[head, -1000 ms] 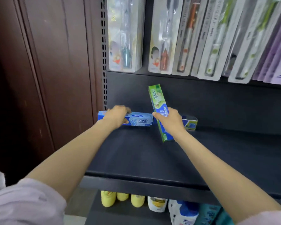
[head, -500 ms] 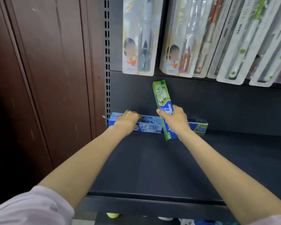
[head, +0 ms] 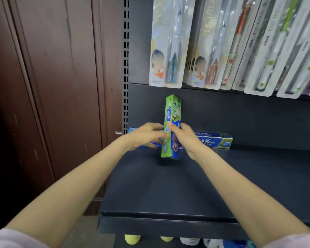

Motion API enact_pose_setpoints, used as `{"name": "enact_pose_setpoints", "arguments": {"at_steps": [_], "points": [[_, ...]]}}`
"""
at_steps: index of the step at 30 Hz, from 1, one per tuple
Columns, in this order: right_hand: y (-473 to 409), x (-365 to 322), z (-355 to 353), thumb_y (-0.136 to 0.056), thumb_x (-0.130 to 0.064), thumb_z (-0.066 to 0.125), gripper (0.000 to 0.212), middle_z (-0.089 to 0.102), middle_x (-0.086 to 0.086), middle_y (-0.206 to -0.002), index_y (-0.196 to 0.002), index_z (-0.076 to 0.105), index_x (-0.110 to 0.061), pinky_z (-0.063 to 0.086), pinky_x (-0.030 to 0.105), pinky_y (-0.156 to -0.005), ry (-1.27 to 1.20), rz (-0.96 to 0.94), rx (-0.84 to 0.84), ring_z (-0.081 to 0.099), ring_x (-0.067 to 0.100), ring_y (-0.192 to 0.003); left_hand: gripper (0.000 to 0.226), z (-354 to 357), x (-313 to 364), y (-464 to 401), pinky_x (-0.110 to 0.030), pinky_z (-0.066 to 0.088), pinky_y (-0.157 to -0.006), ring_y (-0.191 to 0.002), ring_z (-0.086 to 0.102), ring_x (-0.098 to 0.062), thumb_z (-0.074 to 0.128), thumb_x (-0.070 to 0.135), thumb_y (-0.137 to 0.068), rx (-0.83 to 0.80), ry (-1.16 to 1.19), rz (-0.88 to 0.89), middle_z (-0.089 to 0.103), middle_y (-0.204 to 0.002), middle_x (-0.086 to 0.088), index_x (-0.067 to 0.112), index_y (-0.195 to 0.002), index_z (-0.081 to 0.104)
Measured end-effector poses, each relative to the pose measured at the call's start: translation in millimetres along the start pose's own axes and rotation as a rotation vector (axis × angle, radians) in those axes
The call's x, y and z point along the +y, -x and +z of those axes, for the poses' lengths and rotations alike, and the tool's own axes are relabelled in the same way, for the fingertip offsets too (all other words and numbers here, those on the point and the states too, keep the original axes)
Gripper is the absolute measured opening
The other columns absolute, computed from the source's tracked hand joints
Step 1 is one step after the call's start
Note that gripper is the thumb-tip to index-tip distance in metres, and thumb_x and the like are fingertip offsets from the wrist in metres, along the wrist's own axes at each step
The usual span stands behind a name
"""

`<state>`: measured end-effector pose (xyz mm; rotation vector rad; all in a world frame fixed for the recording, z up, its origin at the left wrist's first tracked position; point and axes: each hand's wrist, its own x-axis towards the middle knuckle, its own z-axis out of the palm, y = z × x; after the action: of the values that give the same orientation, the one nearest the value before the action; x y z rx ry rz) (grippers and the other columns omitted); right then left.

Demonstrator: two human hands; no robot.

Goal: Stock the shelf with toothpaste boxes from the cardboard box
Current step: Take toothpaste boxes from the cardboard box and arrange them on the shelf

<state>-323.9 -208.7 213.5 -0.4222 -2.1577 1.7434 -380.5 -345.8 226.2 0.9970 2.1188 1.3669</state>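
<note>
My right hand grips a green and blue toothpaste box, holding it upright above the dark shelf. My left hand reaches across to the same box, and its fingertips touch the box's left side. Behind my hands, a light blue toothpaste box lies flat along the shelf's back wall at the left. A blue and green toothpaste box lies flat beside it to the right. The cardboard box is out of view.
Toothbrush blister packs hang in a row above the shelf. A brown wooden panel stands left of the slotted shelf upright. Yellow and white items show on the shelf below.
My left hand has left the light blue box and moved right to the upright green box. The green box has straightened from a tilt to near vertical.
</note>
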Motion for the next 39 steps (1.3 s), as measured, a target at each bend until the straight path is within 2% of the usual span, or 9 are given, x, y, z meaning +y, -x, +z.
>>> {"name": "enact_pose_setpoints", "arguments": {"at_steps": [4,7,11,14,16,21,27,33,39], "points": [[1,-8,11,-0.1,-0.04,0.036,0.041,0.066,0.007,-0.102,-0.112,0.058,-0.008,0.054,0.027,-0.07,-0.05,0.017,-0.016,0.065,0.019,-0.09,0.038,-3,-2,8,-0.035,0.059,-0.075,-0.084,0.068,-0.016,0.073,0.019,-0.081,0.084,-0.059,0.029,0.068,-0.098,-0.002,0.018,-0.113,0.054],[-5,-7,4,-0.096,-0.029,0.049,0.026,0.055,0.012,-0.116,-0.112,0.052,-0.008,0.05,0.038,-0.086,0.303,-0.132,0.192,0.055,0.026,-0.11,0.048,-20,-7,10,-0.035,0.054,-0.084,-0.083,0.061,-0.016,0.068,0.011,-0.082,0.175,-0.298,0.052,0.068,-0.103,-0.007,0.017,-0.128,0.054],[1,-11,-7,-0.079,-0.019,0.074,0.066,0.035,0.017,-0.131,-0.132,0.037,-0.005,0.042,0.038,-0.096,0.735,-0.513,0.541,0.038,0.03,-0.12,0.055,-47,-4,11,-0.042,0.052,-0.092,-0.102,0.062,-0.022,0.062,0.004,-0.087,0.197,-0.338,0.061,0.063,-0.122,-0.009,0.013,-0.138,0.045],[-4,-16,-15,-0.081,-0.026,0.071,0.077,0.033,0.014,-0.142,-0.145,0.03,-0.015,0.023,0.04,-0.114,1.057,-0.656,0.453,0.034,0.031,-0.131,0.052,-61,8,4,-0.038,0.052,-0.084,-0.106,0.06,-0.023,0.056,0.007,-0.092,0.114,-0.461,0.059,0.059,-0.124,-0.007,0.017,-0.141,0.041],[-13,-21,-18,-0.086,-0.026,0.065,0.071,0.034,0.009,-0.145,-0.147,0.029,-0.022,0.011,0.038,-0.118,1.141,-0.652,0.318,0.032,0.028,-0.135,0.052,-66,15,-4,-0.034,0.05,-0.085,-0.111,0.056,-0.021,0.054,0.009,-0.094,0.075,-0.525,0.07,0.057,-0.127,-0.007,0.018,-0.143,0.038],[-30,-32,-21,-0.094,-0.023,0.053,0.043,0.048,0.003,-0.128,-0.137,0.046,-0.026,0.042,0.04,-0.094,1.056,-0.436,0.09,0.041,0.021,-0.121,0.051,-75,15,-26,-0.034,0.039,-0.103,-0.125,0.046,-0.023,0.056,0.013,-0.093,0.163,-0.792,0.104,0.049,-0.138,-0.006,0.022,-0.141,0.043],[-49,-18,-12,-0.096,-0.023,0.052,0.044,0.047,0.001,-0.128,-0.139,0.044,-0.027,0.044,0.039,-0.093,1.051,-0.408,0.098,0.041,0.019,-0.119,0.05,-72,-7,-38,-0.039,0.039,-0.105,-0.123,0.045,-0.028,0.057,0.017,-0.093,0.328,-0.944,0.123,0.046,-0.133,-0.011,0.021,-0.141,0.044],[-54,4,0,-0.093,-0.013,0.054,0.047,0.041,0.002,-0.123,-0.136,0.046,-0.027,0.046,0.035,-0.087,1.15,-0.449,0.105,0.041,0.021,-0.116,0.044,-58,-31,-38,-0.039,0.041,-0.103,-0.124,0.037,-0.025,0.052,0.016,-0.096,0.36,-1.092,0.078,0.037,-0.133,-0.007,0.023,-0.139,0.047],[-52,12,3,-0.09,-0.004,0.049,0.058,0.039,0.001,-0.13,-0.141,0.038,-0.029,0.044,0.035,-0.09,1.205,-0.421,0.065,0.038,0.021,-0.119,0.052,-56,-38,-35,-0.038,0.042,-0.098,-0.123,0.04,-0.026,0.051,0.005,-0.092,0.386,-1.102,0.071,0.043,-0.132,-0.007,0.021,-0.14,0.041]]}}
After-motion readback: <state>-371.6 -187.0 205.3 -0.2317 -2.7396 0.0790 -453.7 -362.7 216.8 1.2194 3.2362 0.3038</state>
